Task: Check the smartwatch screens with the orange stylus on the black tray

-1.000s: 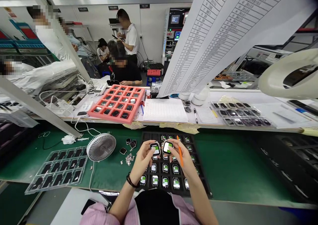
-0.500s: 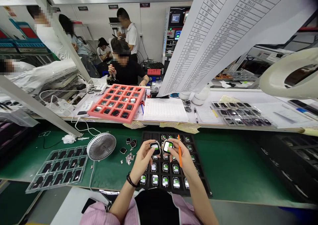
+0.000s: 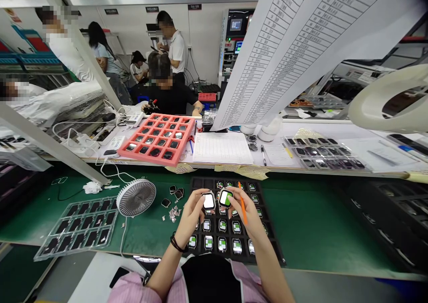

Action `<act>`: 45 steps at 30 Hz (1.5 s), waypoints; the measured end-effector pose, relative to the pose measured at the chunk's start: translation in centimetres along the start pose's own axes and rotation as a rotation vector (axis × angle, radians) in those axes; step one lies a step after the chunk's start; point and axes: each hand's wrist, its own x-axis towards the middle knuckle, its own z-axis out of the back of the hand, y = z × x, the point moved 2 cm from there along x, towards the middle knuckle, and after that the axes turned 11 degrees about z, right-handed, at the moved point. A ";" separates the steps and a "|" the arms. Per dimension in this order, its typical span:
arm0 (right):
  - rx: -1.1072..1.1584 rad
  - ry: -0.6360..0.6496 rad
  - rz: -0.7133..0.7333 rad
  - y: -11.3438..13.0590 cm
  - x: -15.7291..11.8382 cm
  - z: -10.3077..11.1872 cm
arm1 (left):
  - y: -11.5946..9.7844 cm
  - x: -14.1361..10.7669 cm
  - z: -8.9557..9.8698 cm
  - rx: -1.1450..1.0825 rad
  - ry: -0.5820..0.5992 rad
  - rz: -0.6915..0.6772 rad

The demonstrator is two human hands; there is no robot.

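Observation:
Between thumb and fingers of my left hand (image 3: 192, 214) is a smartwatch case (image 3: 209, 200) with a blank white screen. My right hand (image 3: 245, 207) grips a second watch case (image 3: 225, 198), its screen part white, part green, with the thumb on its face. An orange stick-like tool (image 3: 242, 202) is also tucked in the right hand's fingers, pointing up. Both watches are held side by side above a black foam tray (image 3: 272, 231), where rows of lit watch cases (image 3: 222, 225) lie in the slots. My hands and forearms hide part of the tray.
Left of the tray lie loose dark watch parts (image 3: 166, 202) and small scraps (image 3: 174, 213). A round fan (image 3: 136, 198) and a clear blister tray (image 3: 78, 223) are farther left. On the shelf stands a red tray (image 3: 157, 138); printed sheets (image 3: 267, 62) hang at upper right. A co-worker (image 3: 167, 91) sits opposite.
The left watch's screen has turned from a dark display to plain white. On the right watch the picture changed to white and green. My hands have barely moved; the co-worker opposite lowered a hand.

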 end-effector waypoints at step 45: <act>0.012 -0.171 -0.051 -0.2 0.7 -0.1 | -0.7 0.4 -0.7 0.003 0.021 0.001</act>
